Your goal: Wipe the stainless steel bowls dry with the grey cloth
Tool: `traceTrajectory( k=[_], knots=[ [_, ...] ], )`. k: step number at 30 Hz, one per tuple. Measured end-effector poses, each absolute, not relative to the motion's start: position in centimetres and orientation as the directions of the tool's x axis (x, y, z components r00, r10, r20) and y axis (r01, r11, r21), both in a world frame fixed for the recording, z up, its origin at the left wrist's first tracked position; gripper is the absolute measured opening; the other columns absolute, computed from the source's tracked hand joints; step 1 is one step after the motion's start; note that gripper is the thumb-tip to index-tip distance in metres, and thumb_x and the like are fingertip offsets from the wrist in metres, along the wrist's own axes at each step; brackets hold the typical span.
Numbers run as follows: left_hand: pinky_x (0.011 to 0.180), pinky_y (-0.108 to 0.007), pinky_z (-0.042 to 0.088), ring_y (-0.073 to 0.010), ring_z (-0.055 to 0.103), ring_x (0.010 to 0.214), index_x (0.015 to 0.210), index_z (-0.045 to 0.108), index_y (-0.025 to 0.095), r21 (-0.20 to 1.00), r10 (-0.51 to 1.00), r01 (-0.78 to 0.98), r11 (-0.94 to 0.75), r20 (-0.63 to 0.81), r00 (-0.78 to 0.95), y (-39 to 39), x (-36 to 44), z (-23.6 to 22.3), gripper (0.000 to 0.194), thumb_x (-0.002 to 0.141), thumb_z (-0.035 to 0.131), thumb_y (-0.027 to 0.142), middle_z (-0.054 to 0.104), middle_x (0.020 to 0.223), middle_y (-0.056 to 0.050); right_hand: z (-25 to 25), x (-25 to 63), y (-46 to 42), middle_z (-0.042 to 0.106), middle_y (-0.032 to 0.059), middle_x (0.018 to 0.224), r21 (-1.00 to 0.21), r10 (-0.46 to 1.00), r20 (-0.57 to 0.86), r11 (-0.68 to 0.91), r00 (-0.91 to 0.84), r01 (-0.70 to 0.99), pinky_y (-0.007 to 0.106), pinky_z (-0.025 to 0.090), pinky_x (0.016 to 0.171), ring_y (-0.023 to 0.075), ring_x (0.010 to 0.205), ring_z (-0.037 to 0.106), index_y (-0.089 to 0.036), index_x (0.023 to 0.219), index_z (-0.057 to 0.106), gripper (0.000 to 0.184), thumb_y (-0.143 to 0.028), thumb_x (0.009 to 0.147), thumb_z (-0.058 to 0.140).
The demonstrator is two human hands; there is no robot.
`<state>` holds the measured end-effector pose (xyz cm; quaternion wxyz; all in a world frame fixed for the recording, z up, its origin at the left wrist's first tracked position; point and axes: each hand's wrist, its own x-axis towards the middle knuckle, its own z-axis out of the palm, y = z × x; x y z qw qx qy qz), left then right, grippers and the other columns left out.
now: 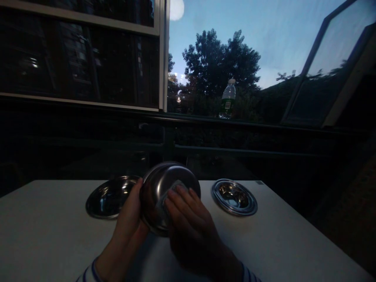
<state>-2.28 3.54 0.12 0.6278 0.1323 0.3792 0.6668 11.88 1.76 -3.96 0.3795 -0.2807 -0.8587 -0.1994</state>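
Observation:
My left hand [132, 215] grips the left rim of a shiny metal bowl [152, 184], which is tilted up above the table with its rounded underside facing me. Flat against that underside, my right hand [188, 219] presses a greyish cloth [178, 183], mostly covered by the fingers. Behind my left wrist, a wide metal basin [102, 199] rests on the table. To the right of my hands sits a stack of smaller metal bowls [235, 196] with broad rims.
The white table [44, 231] ends at a dark wall below a window. On the sill stands a clear plastic bottle [228, 100] with a green label. An open window pane [320, 78] is at the right, with trees and dusk sky outside.

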Motion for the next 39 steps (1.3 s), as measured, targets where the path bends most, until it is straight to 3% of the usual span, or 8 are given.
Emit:
traceTrajectory(
  k=[7, 13, 19, 25, 31, 36, 39],
  knots=[
    [0.068, -0.031, 0.055, -0.0188, 0.068, 0.068, 0.089, 0.063, 0.010, 0.675, 0.954, -0.725, 0.140, -0.287, -0.083, 3.6, -2.0, 0.0, 0.021, 0.084, 0.049, 0.025, 0.070, 0.065, -0.006, -2.6, 12.3, 1.4, 0.046, 0.0179, 0.132, 0.089, 0.418, 0.771, 0.677, -0.481, 0.731, 0.050, 0.035, 0.102, 0.0272, 0.131, 0.030, -0.002, 0.124, 0.046, 0.043, -0.019, 0.086, 0.038],
    [0.067, -0.030, 0.055, -0.0206, 0.068, 0.071, 0.088, 0.064, 0.012, 0.656, 0.951, -0.751, 0.081, -0.277, -0.139, 4.0, -3.3, 0.6, 0.024, 0.086, 0.044, 0.025, 0.070, 0.064, -0.006, -2.7, 10.8, 0.0, 0.053, 0.0071, 0.128, 0.231, 0.253, 0.758, 0.758, -0.601, 0.611, 0.037, 0.032, 0.107, 0.0198, 0.128, 0.036, -0.009, 0.120, 0.052, 0.039, -0.017, 0.085, 0.039],
    [0.062, -0.030, 0.056, -0.0196, 0.068, 0.065, 0.086, 0.063, 0.010, 0.659, 0.959, -0.742, 0.126, -0.273, -0.080, 3.7, -1.9, -0.1, 0.020, 0.085, 0.048, 0.023, 0.070, 0.063, -0.006, -2.5, 11.6, 0.4, 0.045, 0.0170, 0.133, 0.170, 0.329, 0.780, 0.707, -0.532, 0.686, 0.046, 0.035, 0.103, 0.0271, 0.132, 0.027, -0.002, 0.127, 0.043, 0.047, -0.023, 0.084, 0.043],
    [0.060, -0.026, 0.055, -0.0173, 0.067, 0.061, 0.082, 0.064, 0.012, 0.669, 0.957, -0.740, 0.060, -0.249, -0.147, 4.0, -3.1, 0.5, 0.023, 0.087, 0.043, 0.022, 0.069, 0.060, -0.004, -2.9, 10.6, -0.1, 0.055, 0.0089, 0.126, 0.275, 0.202, 0.776, 0.743, -0.597, 0.610, 0.035, 0.035, 0.106, 0.0216, 0.126, 0.038, -0.007, 0.119, 0.053, 0.038, -0.012, 0.082, 0.044],
    [0.059, -0.028, 0.055, -0.0181, 0.067, 0.061, 0.088, 0.064, 0.010, 0.663, 0.964, -0.738, 0.129, -0.257, -0.062, 3.7, -2.4, 0.1, 0.023, 0.086, 0.046, 0.025, 0.070, 0.067, -0.007, -2.4, 11.5, 0.0, 0.046, 0.0150, 0.133, 0.187, 0.274, 0.786, 0.749, -0.554, 0.636, 0.044, 0.036, 0.104, 0.0261, 0.131, 0.029, -0.002, 0.125, 0.045, 0.045, -0.015, 0.082, 0.040],
    [0.063, -0.028, 0.055, -0.0178, 0.067, 0.063, 0.073, 0.062, 0.013, 0.670, 0.950, -0.739, 0.069, -0.270, -0.157, 3.6, -2.7, 0.6, 0.022, 0.086, 0.047, 0.023, 0.066, 0.054, -0.003, -2.3, 11.1, -0.5, 0.057, 0.0085, 0.123, 0.208, 0.229, 0.794, 0.768, -0.563, 0.606, 0.035, 0.036, 0.105, 0.0200, 0.124, 0.041, -0.006, 0.116, 0.054, 0.038, -0.009, 0.082, 0.040],
    [0.063, -0.027, 0.055, -0.0175, 0.067, 0.063, 0.074, 0.063, 0.012, 0.688, 0.952, -0.722, 0.073, -0.263, -0.154, 3.4, -2.6, 0.8, 0.023, 0.086, 0.046, 0.023, 0.067, 0.058, -0.003, -2.2, 11.1, -0.5, 0.054, 0.0093, 0.126, 0.194, 0.243, 0.787, 0.776, -0.568, 0.600, 0.037, 0.036, 0.105, 0.0209, 0.126, 0.038, -0.006, 0.119, 0.052, 0.038, -0.012, 0.083, 0.039]
  ],
)
